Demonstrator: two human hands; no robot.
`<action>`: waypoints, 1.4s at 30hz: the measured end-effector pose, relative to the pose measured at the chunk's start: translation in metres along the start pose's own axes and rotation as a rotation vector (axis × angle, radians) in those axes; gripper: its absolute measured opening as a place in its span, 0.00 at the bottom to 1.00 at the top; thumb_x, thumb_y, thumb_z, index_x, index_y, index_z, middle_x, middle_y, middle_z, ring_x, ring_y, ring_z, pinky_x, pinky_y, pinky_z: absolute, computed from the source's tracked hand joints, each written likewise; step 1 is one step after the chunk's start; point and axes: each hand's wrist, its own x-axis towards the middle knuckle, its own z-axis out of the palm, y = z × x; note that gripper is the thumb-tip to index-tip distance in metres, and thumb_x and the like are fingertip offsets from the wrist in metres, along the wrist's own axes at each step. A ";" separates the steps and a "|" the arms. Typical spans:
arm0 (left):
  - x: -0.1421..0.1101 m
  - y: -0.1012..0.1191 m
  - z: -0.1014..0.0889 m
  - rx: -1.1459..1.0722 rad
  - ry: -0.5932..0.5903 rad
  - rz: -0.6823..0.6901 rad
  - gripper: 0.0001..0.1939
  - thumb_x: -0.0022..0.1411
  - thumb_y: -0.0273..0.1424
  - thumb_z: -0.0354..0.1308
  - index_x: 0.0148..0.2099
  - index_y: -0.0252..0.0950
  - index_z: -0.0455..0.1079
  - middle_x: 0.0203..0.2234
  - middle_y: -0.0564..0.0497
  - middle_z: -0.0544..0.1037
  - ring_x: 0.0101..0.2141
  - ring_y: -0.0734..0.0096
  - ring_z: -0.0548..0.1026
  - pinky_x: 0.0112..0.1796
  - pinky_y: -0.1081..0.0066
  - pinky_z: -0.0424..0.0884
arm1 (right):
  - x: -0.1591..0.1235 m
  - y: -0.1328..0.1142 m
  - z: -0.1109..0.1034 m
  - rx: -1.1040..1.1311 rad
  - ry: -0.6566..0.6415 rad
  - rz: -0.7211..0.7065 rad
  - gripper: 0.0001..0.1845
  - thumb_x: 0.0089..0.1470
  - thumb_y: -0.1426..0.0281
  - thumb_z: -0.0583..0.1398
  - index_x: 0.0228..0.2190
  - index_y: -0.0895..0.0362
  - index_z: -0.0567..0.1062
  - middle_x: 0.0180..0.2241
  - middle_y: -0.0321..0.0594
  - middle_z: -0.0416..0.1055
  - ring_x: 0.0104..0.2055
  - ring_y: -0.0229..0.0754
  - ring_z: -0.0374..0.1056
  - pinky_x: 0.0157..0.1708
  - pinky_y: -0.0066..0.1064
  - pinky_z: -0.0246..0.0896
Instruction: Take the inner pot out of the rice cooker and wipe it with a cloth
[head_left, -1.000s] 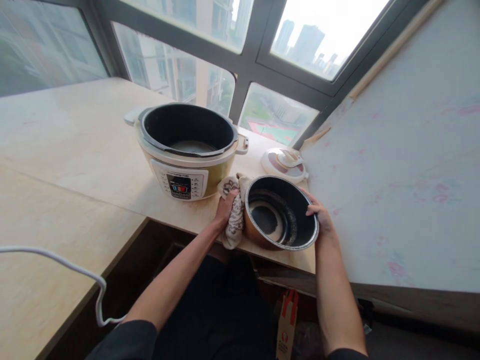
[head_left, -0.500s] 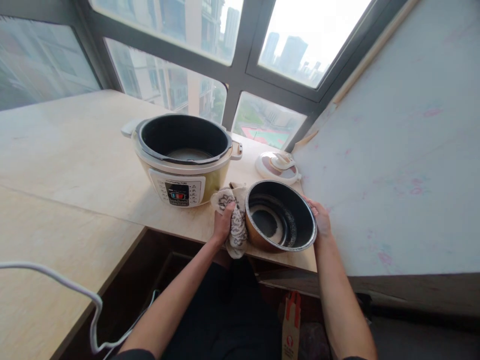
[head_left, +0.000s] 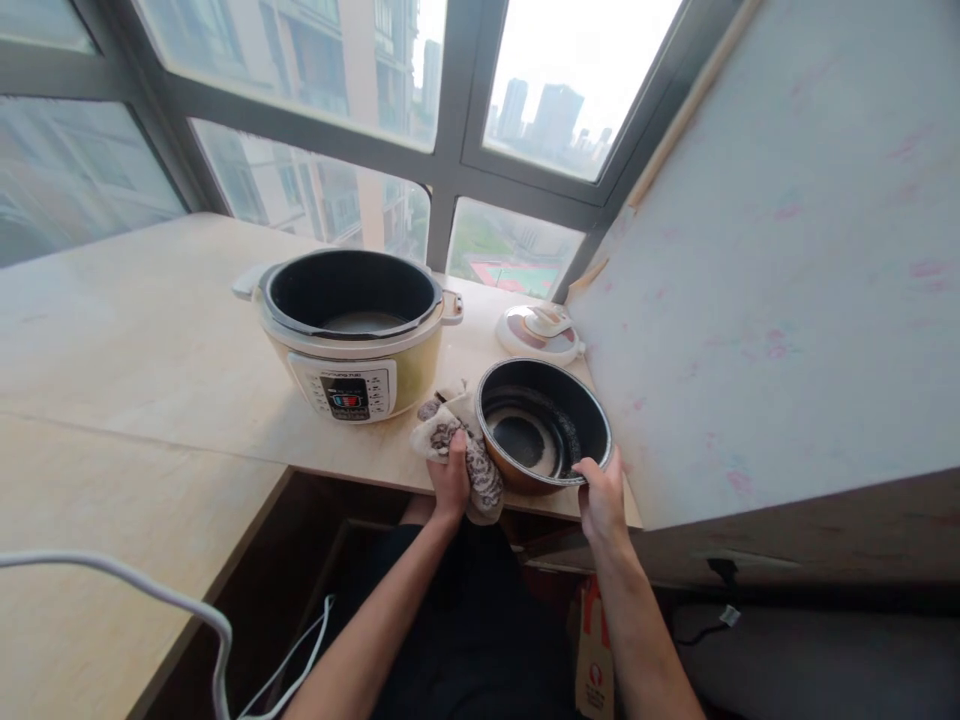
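In my left hand [head_left: 450,480] is a bunched, patterned cloth [head_left: 484,478], its folds beside the left wall of the inner pot [head_left: 514,470]. My right hand [head_left: 604,500] grips that pot's near right rim, thumb over the edge and fingers outside. The pot is dark inside, brownish outside, tilted slightly towards me, with whitish marks and droplets inside. To the left stands the open pressure cooker body [head_left: 416,365], cream and gold, with a control panel on its front. Behind the pot lies the white and brown lid [head_left: 517,335].
Everything stands on a pale counter [head_left: 180,330] below grey-framed windows. A patterned wall [head_left: 750,300] borders the right side. A white cable [head_left: 150,595] loops at the lower left. Below the counter edge are a dark recess and a paper bag [head_left: 595,665].
My right hand has moved from the pot's right side to its near right rim, thumb now over the edge. My left hand still holds the cloth. The camera view has shifted slightly.
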 end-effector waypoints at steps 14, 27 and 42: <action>0.018 0.008 -0.004 0.061 -0.113 0.041 0.25 0.59 0.46 0.60 0.52 0.34 0.73 0.54 0.39 0.78 0.58 0.52 0.74 0.62 0.56 0.66 | 0.067 -0.031 -0.035 -0.072 -0.444 0.223 0.34 0.29 0.73 0.62 0.45 0.54 0.79 0.34 0.35 0.77 0.31 0.42 0.66 0.26 0.27 0.60; 0.057 0.029 0.010 0.212 -0.164 -0.160 0.19 0.56 0.47 0.60 0.36 0.34 0.73 0.30 0.44 0.78 0.39 0.54 0.78 0.46 0.59 0.74 | 0.118 -0.030 -0.001 0.117 -0.680 0.393 0.39 0.26 0.74 0.59 0.47 0.56 0.79 0.37 0.39 0.81 0.40 0.55 0.77 0.35 0.40 0.74; 0.047 0.035 0.007 0.226 -0.047 -0.012 0.16 0.50 0.45 0.57 0.33 0.38 0.65 0.29 0.49 0.71 0.36 0.59 0.71 0.45 0.59 0.72 | 0.124 0.000 -0.005 0.208 -0.402 0.236 0.16 0.46 0.60 0.69 0.35 0.58 0.80 0.31 0.38 0.78 0.33 0.44 0.72 0.39 0.33 0.69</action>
